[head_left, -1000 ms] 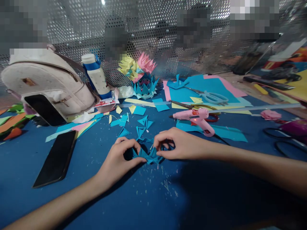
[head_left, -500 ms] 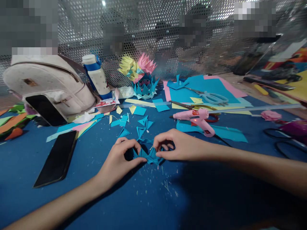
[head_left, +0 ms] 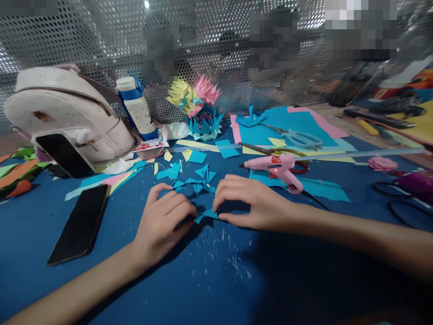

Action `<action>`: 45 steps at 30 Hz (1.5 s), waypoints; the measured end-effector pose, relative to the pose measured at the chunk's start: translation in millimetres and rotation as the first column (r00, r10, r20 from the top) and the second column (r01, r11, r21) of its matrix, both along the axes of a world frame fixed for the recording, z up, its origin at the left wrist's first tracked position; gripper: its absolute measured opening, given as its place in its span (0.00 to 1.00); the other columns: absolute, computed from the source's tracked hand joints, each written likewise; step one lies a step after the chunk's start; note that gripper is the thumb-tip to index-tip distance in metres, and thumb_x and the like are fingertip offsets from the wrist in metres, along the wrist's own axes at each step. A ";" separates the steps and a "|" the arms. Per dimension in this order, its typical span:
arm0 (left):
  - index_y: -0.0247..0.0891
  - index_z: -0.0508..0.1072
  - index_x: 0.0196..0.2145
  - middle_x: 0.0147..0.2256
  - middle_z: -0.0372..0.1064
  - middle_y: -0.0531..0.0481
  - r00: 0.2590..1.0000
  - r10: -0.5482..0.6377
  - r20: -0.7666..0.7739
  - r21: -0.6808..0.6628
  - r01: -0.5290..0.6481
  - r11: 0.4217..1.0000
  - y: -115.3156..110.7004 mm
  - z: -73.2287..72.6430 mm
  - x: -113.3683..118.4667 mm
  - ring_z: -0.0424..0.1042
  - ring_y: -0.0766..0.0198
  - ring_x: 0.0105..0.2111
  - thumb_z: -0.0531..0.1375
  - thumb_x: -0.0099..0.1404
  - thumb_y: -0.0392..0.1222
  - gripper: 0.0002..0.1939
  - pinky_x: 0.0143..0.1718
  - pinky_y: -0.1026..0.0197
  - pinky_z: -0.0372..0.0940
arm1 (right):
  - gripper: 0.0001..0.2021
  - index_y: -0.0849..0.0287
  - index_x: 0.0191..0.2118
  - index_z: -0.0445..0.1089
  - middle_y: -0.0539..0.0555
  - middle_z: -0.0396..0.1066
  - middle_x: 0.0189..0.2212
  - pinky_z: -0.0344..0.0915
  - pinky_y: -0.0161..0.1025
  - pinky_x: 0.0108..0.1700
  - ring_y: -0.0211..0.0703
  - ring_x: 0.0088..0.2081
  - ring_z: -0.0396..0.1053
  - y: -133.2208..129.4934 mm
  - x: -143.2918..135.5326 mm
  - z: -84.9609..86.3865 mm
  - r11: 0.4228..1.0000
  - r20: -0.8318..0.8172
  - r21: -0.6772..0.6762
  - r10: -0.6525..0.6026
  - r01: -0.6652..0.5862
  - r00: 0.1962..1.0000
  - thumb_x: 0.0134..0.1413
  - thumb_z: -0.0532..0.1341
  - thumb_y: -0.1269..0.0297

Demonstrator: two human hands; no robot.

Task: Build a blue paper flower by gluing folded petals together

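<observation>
Between our hands, over the worktop (head_left: 142,289), is the blue folded paper (head_left: 207,214): our right hand (head_left: 262,201) pinches one end with thumb and finger, while our left hand (head_left: 160,223) curls near the other, its grip we cannot tell. We judge this paper light and easily crushed, best held softly at the folds.

Right hand (head_left: 255,201) pinches folded blue paper (head_left: 207,214) — left hand (head_left: 164,221) beside it.

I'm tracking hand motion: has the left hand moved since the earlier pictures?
Yes: the left hand has shifted slightly leftward, toward the phone lying flat.
</observation>
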State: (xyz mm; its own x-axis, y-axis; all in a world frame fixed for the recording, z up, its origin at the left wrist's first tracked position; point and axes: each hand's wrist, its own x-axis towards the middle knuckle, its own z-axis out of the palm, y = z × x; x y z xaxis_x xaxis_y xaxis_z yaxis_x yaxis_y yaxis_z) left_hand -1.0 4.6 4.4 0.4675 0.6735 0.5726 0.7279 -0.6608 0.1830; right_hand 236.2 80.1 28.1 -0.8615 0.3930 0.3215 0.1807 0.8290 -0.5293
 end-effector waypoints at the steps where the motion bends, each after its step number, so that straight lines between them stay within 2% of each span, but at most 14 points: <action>1: 0.39 0.69 0.32 0.27 0.71 0.57 0.998 0.007 -0.068 0.098 0.000 0.995 -0.9 2.5 -1.2 0.67 0.67 0.27 0.57 0.69 0.33 0.07 0.51 0.50 0.54 | 0.04 0.58 0.39 0.73 0.53 0.73 0.36 0.62 0.37 0.41 0.41 0.40 0.65 -0.3 0.6 -1.0 0.996 -0.019 0.093 0.013 -0.011 1.000 0.60 0.62 0.66; 4: 0.39 0.70 0.30 0.23 0.69 0.57 0.978 0.037 -0.205 0.334 0.034 0.942 -5.2 9.3 -2.5 0.66 0.67 0.25 0.57 0.68 0.29 0.09 0.50 0.51 0.55 | 0.06 0.58 0.40 0.72 0.53 0.73 0.36 0.60 0.37 0.38 0.40 0.36 0.63 -2.9 2.2 -3.5 0.926 -0.029 0.376 0.062 -0.046 0.998 0.64 0.59 0.64; 7: 0.39 0.70 0.28 0.22 0.69 0.58 0.960 0.055 -0.276 0.434 0.073 0.898 -10.3 14.0 -1.2 0.68 0.66 0.25 0.59 0.66 0.29 0.10 0.48 0.53 0.56 | 0.08 0.57 0.40 0.73 0.51 0.73 0.34 0.58 0.37 0.37 0.39 0.34 0.62 -6.2 3.0 -5.3 0.819 -0.038 0.573 0.068 -0.034 0.997 0.66 0.57 0.63; 11: 0.42 0.70 0.27 0.23 0.70 0.60 0.945 0.078 -0.319 0.480 0.090 0.873 -16.0 15.3 1.2 0.70 0.67 0.27 0.59 0.65 0.31 0.10 0.47 0.54 0.56 | 0.10 0.56 0.42 0.74 0.50 0.71 0.32 0.56 0.38 0.33 0.38 0.32 0.60 -8.5 2.3 -6.7 0.722 -0.029 0.691 0.028 -0.001 0.999 0.68 0.55 0.61; 15: 0.44 0.71 0.26 0.24 0.70 0.61 0.939 0.081 -0.333 0.495 0.101 0.863 -19.6 14.2 2.8 0.71 0.67 0.27 0.58 0.65 0.33 0.10 0.45 0.55 0.57 | 0.10 0.55 0.42 0.74 0.48 0.69 0.28 0.53 0.39 0.30 0.37 0.29 0.57 -9.7 1.1 -6.5 0.673 -0.032 0.740 0.013 0.015 0.999 0.67 0.56 0.63; 20: 0.43 0.71 0.26 0.24 0.70 0.60 0.931 0.067 -0.360 0.486 0.125 0.865 -21.0 15.7 4.7 0.69 0.66 0.27 0.56 0.66 0.32 0.12 0.43 0.56 0.56 | 0.11 0.55 0.40 0.76 0.48 0.69 0.26 0.52 0.39 0.29 0.38 0.28 0.57 -11.8 0.9 -5.4 0.668 -0.044 0.744 -0.001 0.033 0.999 0.67 0.55 0.66; 29: 0.43 0.73 0.26 0.24 0.70 0.59 0.931 0.061 -0.360 0.479 0.128 0.868 -23.4 13.6 6.7 0.69 0.65 0.29 0.56 0.65 0.33 0.12 0.44 0.56 0.55 | 0.10 0.57 0.40 0.76 0.50 0.71 0.27 0.53 0.38 0.31 0.39 0.29 0.56 -13.9 -0.6 -5.3 0.753 -0.069 0.657 0.006 0.041 0.998 0.66 0.57 0.66; 36: 0.42 0.72 0.26 0.23 0.69 0.59 0.930 0.059 -0.363 0.483 0.134 0.866 -22.1 13.9 8.3 0.68 0.66 0.28 0.56 0.66 0.33 0.12 0.46 0.57 0.55 | 0.10 0.57 0.40 0.77 0.50 0.70 0.27 0.53 0.38 0.31 0.39 0.29 0.57 -15.6 0.5 -5.6 0.758 -0.069 0.650 -0.008 0.051 0.998 0.66 0.57 0.67; 41: 0.39 0.72 0.24 0.21 0.66 0.58 0.959 0.030 -0.282 0.550 0.136 0.824 -19.0 10.5 11.3 0.66 0.67 0.27 0.57 0.65 0.31 0.12 0.48 0.59 0.55 | 0.10 0.58 0.39 0.77 0.50 0.70 0.26 0.53 0.38 0.31 0.39 0.29 0.56 -14.7 -0.3 -7.6 0.761 -0.098 0.647 0.008 0.057 0.995 0.66 0.57 0.67; 45: 0.39 0.73 0.24 0.21 0.67 0.58 0.958 0.022 -0.286 0.538 0.141 0.831 -18.8 9.5 12.7 0.66 0.68 0.27 0.57 0.65 0.30 0.13 0.50 0.59 0.55 | 0.10 0.58 0.39 0.76 0.50 0.70 0.26 0.53 0.38 0.31 0.39 0.29 0.55 -14.4 -0.4 -8.7 0.765 -0.089 0.642 0.011 0.049 0.996 0.66 0.56 0.66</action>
